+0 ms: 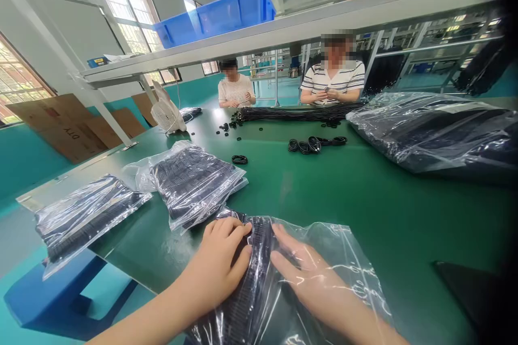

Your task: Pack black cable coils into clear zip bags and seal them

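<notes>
In front of me lies a clear plastic bag (335, 245) with rows of small black ribbed parts (261, 248) packed in its left part. My left hand (224, 248) rests over the left side of the rows, its fingers lightly bent and apart. On the other side, my right hand (301, 261) is under the clear film, apparently inside the bag. Its fingers are stretched out, with their tips against the right edge of the rows. Just beyond my left hand lies a filled bag of black parts (194, 178). Another filled bag (89, 215) lies at the table's left edge.
Coiled black cables (313, 144) and a bundle of long black cables (295, 113) lie across the green table (307, 188). A large filled bag (437, 135) sits at right, a white fan (167, 110) at left. A shelf (226, 38) spans overhead. Two people (334, 75) sit opposite.
</notes>
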The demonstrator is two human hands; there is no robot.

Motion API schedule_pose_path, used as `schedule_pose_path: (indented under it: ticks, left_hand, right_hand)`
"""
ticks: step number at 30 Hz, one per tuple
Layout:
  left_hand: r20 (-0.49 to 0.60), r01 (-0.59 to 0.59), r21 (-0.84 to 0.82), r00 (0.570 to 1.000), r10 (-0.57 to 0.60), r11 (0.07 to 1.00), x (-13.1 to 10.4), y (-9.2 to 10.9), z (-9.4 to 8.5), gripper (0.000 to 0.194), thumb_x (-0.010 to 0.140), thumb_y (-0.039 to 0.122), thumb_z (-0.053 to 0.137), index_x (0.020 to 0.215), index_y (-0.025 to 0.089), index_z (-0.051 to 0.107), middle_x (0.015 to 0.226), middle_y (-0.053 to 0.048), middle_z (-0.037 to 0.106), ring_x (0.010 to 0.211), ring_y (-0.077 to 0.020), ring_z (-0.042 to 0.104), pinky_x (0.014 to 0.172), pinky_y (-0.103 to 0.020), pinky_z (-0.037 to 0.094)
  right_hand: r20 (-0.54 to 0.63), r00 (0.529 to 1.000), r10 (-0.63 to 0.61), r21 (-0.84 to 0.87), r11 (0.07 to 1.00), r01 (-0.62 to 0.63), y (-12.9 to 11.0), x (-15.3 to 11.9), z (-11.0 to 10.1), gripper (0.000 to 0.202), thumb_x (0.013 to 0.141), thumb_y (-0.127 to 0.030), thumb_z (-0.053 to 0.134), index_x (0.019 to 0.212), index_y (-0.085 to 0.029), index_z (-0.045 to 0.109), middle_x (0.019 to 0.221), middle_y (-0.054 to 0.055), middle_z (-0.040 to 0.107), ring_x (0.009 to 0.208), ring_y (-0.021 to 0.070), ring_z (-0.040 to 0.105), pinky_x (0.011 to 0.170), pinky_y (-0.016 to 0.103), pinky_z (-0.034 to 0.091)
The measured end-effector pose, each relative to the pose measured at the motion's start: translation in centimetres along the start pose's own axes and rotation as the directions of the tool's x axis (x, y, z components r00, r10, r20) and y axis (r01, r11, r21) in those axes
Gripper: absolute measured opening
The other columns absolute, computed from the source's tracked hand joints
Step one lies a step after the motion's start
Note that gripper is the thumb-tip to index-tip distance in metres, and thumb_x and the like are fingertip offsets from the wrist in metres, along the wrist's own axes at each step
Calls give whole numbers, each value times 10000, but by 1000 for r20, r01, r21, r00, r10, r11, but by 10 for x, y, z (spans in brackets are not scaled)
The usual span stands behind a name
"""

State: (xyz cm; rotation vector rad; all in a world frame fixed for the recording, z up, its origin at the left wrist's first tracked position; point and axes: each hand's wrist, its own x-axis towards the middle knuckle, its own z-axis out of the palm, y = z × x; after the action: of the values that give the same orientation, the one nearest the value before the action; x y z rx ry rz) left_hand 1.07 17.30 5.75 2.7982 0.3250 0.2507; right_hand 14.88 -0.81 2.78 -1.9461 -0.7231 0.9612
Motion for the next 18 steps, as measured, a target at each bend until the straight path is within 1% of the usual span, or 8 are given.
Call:
schedule_pose_path:
  ticks: [1,3,6,8,10,13,16,18]
  left_hand:
    - [-4,2,2,1000,-2,1000,0,0,0,354,1049,313,414,1377,265,537,1342,-73,531,1281,-256,479,1141,-516,413]
    - [5,-6,-7,1000,6,1000,0,0,0,372,1046,306,409,1395,254,528,1375,-86,507,1306,-258,469,1146,-500,430]
    - [31,-33,-31,999,34,999,2,1,-1,395,1049,293,395,1423,254,515,1389,-94,489,1318,-244,470,1152,-461,451]
    - [34,-61,-32,997,62,998,5,0,-2,396,1049,277,393,1423,261,521,1393,-92,489,1323,-235,475,1156,-445,457]
    - [24,-94,-19,995,95,995,8,-2,-3,390,1045,252,401,1412,260,532,1395,-88,502,1319,-228,485,1155,-435,464]
    - [-12,-171,48,985,172,984,11,-3,-10,383,1031,215,434,1399,236,538,1383,-91,542,1286,-226,515,1120,-432,492]
    - [-142,-278,191,941,307,941,4,11,-10,338,997,140,466,1302,201,598,1257,-90,632,1176,-238,566,1022,-445,520]
    - [-264,-362,258,865,426,896,-9,35,6,267,970,123,499,1171,205,654,1112,-57,684,1045,-222,593,936,-424,513]
  right_hand:
    - [4,1000,4,-59,998,-4,-2,-3,-4,699,992,-577,469,1630,-321,346,1702,-41,226,1609,232,199,1348,491,148]
    - [48,998,-28,-124,992,34,-4,-6,-9,721,989,-539,471,1646,-291,309,1706,-30,209,1609,226,197,1350,483,139]
    - [102,989,-104,-192,974,122,-1,-5,-6,824,970,-552,492,1677,-295,154,1723,-56,55,1625,212,95,1351,467,124]
    - [72,988,-139,-253,955,152,2,-2,0,850,968,-549,493,1681,-283,115,1722,-57,-18,1626,210,63,1352,453,132]
    - [10,989,-147,-293,945,143,4,3,3,787,989,-531,458,1676,-268,179,1725,-40,53,1623,209,115,1353,449,156]
    - [-71,990,-125,-297,950,99,6,9,-2,672,1013,-551,409,1635,-309,335,1693,-38,253,1598,219,240,1347,484,190]
    - [-136,966,-222,-308,936,172,8,12,-16,679,1009,-604,406,1608,-284,406,1673,-12,321,1576,233,297,1342,480,217]
    - [-129,949,-287,-321,918,234,9,10,-25,691,1016,-627,386,1607,-271,410,1671,0,330,1572,233,305,1342,470,220]
